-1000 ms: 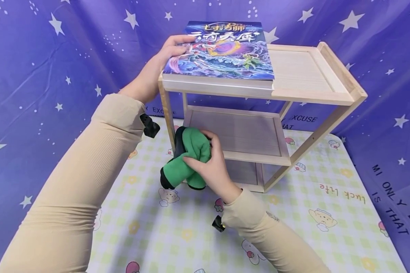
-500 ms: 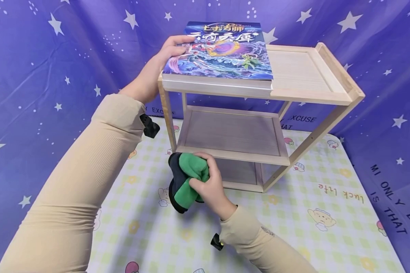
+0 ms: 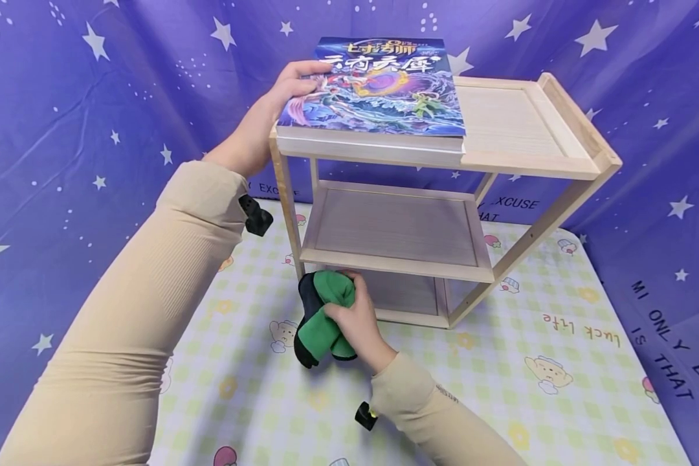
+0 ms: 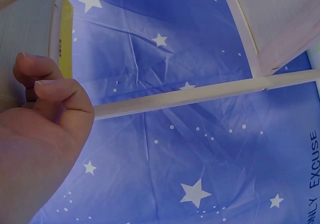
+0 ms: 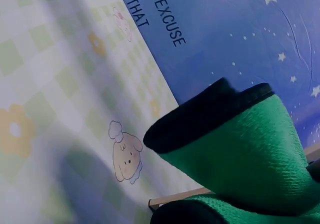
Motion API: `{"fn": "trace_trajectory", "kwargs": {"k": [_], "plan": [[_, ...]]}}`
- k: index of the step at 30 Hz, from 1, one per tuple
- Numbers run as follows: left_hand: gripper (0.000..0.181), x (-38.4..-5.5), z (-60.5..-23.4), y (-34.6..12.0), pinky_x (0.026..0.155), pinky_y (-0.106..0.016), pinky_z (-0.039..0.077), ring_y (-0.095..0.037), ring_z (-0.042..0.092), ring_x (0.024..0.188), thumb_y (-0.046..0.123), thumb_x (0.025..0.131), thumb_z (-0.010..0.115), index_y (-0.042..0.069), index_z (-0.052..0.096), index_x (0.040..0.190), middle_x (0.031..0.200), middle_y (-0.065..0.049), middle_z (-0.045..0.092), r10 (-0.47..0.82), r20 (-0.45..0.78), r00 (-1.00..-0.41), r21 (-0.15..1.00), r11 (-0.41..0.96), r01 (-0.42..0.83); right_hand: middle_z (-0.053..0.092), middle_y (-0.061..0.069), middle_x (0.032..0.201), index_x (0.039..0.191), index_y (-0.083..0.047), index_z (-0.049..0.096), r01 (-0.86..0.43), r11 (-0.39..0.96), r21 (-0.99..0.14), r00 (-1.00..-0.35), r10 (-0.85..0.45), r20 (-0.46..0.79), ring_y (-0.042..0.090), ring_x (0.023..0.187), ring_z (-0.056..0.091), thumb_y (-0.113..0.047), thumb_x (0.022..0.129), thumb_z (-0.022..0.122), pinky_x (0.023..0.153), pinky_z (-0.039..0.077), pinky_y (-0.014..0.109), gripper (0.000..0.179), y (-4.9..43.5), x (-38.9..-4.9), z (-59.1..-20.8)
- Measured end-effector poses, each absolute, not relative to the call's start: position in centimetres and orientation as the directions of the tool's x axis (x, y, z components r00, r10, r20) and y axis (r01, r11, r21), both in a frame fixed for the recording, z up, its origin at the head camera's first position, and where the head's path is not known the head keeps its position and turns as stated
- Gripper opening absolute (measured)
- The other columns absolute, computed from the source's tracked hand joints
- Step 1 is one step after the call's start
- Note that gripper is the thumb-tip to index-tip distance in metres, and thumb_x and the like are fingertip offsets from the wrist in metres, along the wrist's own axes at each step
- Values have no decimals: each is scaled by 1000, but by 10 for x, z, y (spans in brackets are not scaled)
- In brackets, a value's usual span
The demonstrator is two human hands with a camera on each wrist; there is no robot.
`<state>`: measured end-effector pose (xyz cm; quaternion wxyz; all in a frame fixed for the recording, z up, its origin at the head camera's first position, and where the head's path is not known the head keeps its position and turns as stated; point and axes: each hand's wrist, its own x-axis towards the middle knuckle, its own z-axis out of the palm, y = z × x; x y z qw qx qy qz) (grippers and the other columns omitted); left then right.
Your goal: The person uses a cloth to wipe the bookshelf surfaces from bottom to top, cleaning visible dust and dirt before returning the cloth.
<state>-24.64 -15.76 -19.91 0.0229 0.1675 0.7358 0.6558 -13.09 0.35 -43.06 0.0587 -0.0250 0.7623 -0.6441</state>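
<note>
My right hand (image 3: 358,320) grips a folded cloth (image 3: 318,331), green with dark trim, in front of the shelf's lower left. The fingers on its far side are mostly hidden. In the right wrist view, the cloth's (image 5: 240,149) folds hang with dark edges over the table. My left hand (image 3: 262,120) holds the upper left end of a wooden shelf unit (image 3: 396,260), two fingers lying over the left edge of a thick, colourful book (image 3: 384,90). Curled fingertips (image 4: 55,86) show against the top board's underside in the left wrist view.
A table cover (image 3: 489,388) with checks and cartoon prints lies under the unit. Purple star-printed curtain (image 3: 93,129) surrounds the table at the back and sides. Small black devices (image 3: 256,215) sit at both wrists. The unit has three tiers.
The right hand has brought the cloth down from the middle tier's left front corner to the lower tier's level, shifting it slightly lately. The left hand and book stay put.
</note>
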Motion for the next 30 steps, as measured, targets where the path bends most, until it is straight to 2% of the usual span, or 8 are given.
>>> {"fn": "trace_trajectory", "kwargs": {"k": [7,14,19,22,26,30], "plan": [[43,-247,-200,-158,110,-27,31,-15,38,138,33,98,40,29,44,141,152,5,34,276,184,-943,975,68,210,55,16,122,138,-1,45,97,115,-989,-994,-31,-101,25,101,52,-7,75,64,86,42,33,66,2,-145,-431],[43,-246,-200,-158,111,-29,30,-15,38,138,36,98,39,31,43,141,153,7,33,280,185,-942,970,105,221,56,14,128,140,-5,44,104,46,-994,-994,-11,-105,23,104,54,-8,75,69,89,43,32,69,2,-152,-428],[43,-246,-200,-157,110,-28,31,-15,39,137,33,98,40,29,44,140,152,5,34,279,187,-942,976,59,211,57,12,127,134,-7,49,96,29,-995,-995,-34,-97,23,109,56,-16,81,75,92,45,33,60,0,-154,-423],[42,-247,-200,-156,110,-27,31,-15,39,137,32,98,41,28,45,140,151,5,35,276,187,-943,979,33,203,59,10,126,131,-8,52,87,-28,-996,-994,-66,-85,20,108,57,-18,82,77,92,47,31,56,-3,-156,-422],[42,-247,-200,-156,110,-28,31,-15,38,137,32,98,40,28,44,140,151,5,35,279,192,-941,976,45,212,61,4,125,129,-15,53,73,-56,-996,-992,-105,-67,15,108,58,-21,83,79,95,47,31,53,-7,-158,-420],[42,-247,-200,-156,110,-27,31,-15,38,137,32,97,40,28,44,139,151,5,35,274,195,-942,975,49,216,62,2,125,130,-18,53,67,-23,-997,-987,-146,-63,15,108,58,-29,84,77,95,47,31,53,-11,-159,-418]]}}
